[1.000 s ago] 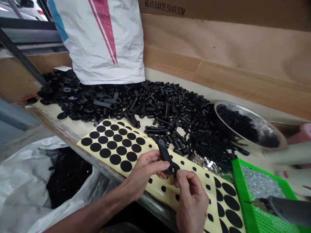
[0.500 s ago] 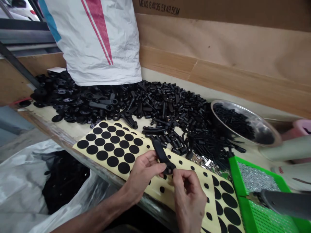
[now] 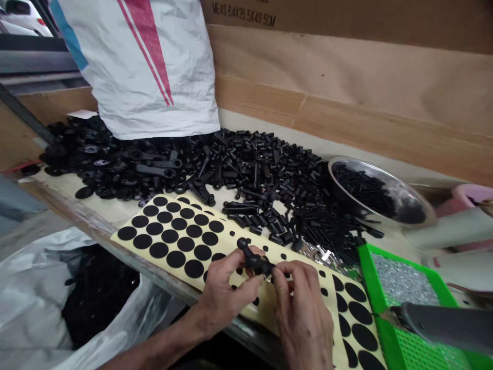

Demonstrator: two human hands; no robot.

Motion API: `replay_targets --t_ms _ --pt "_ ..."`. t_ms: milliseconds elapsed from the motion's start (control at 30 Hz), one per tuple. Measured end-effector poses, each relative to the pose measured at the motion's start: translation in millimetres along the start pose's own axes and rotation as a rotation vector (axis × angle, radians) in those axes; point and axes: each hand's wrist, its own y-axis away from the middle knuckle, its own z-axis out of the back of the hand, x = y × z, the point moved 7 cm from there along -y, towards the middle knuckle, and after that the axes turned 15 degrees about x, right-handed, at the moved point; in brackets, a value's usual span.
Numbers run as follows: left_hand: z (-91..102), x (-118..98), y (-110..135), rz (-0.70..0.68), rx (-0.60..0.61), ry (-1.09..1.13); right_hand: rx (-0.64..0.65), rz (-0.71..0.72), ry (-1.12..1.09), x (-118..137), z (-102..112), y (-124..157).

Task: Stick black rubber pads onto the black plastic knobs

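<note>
My left hand (image 3: pixel 225 285) is closed around a black plastic arm with a ball end (image 3: pixel 248 254), thumb and fingers pinching its lower part. The ball end points up and to the left. My right hand (image 3: pixel 303 311) has thumb and forefinger pressed together at the right end of the arm. Whatever those fingertips hold is hidden or too small to name. A little shiny metal shows at the arm's underside. Beneath both hands lie cream sheets of black round stickers (image 3: pixel 179 224), some with large dots and some with small ones.
Heaped black plastic parts (image 3: pixel 265 169) cover the table behind the sheets. A steel bowl (image 3: pixel 419 208) of black pieces stands at the right. Nearer are a green basket (image 3: pixel 372 267) of small metal pieces and a dark power screwdriver (image 3: pixel 442 321). A white sack (image 3: pixel 185 103) stands behind.
My left hand has turned the black arm, so its ball end now shows instead of its broad flat side. The right fingertips stay at its right end. The whole view has shifted slightly.
</note>
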Motion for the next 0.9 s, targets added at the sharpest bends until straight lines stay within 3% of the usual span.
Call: replay_targets --t_ms 100,167,233,333,400,567,900 --pt "1.1 3.4 -0.4 0.019 0.01 0.094 0.007 -0.083 0.049 -8.2 1.6 0.4" --pt "1.2 10.1 -1.4 0.084 0.018 0.272 0.013 -0.11 -0.045 -18.8 0.7 -1.6" --pt "-1.0 14.0 -3.2 0.135 0.042 0.468 0.105 -0.102 -0.328 -28.3 -7.7 -4.6" --pt "-4.8 11.5 -6.5 0.162 0.084 0.642 0.296 -0.116 -0.928 -28.6 -27.7 -4.0" --pt "-6.9 8.8 -7.4 0.18 0.103 0.683 0.318 -0.154 -1.158 -23.1 -33.6 -1.9" --pt "-9.0 5.3 -4.4 0.2 0.133 0.684 0.273 -0.11 -1.141 -7.4 -31.5 -4.5" --pt "-3.2 8.8 6.8 0.18 0.057 0.623 0.325 -0.054 -1.222 6.0 -46.7 7.4"
